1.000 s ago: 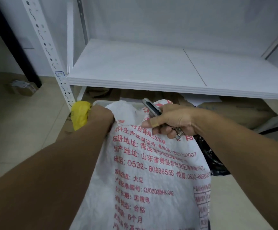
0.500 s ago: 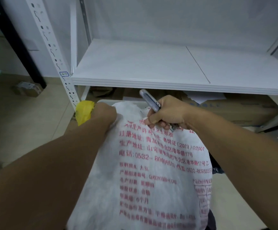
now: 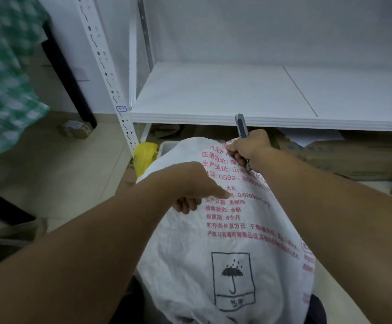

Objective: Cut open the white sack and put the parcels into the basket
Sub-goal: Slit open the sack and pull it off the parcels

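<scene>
The white sack [image 3: 225,242], printed with red text and a black umbrella mark, hangs upright in front of me. My left hand [image 3: 190,185] grips its left side about a third of the way down, fingers curled into the fabric. At the sack's top edge, my right hand [image 3: 248,148] holds a grey utility knife [image 3: 241,126] whose end sticks up past the fist. Whether a blade is out is hidden. Behind the sack's top, a pale basket rim [image 3: 166,146] shows. No parcels are visible.
A white shelf board [image 3: 237,101] on a perforated upright [image 3: 106,73] stands close behind the sack. Cardboard boxes [image 3: 354,157] lie under it. A yellow bag [image 3: 144,155] sits beside the basket, a small box [image 3: 75,129] on the floor, and green checked cloth [image 3: 5,73] at left.
My left hand has dropped from the sack's top left corner to its side. The sack sits higher and its umbrella mark now shows. My right hand stays at the top edge with the knife.
</scene>
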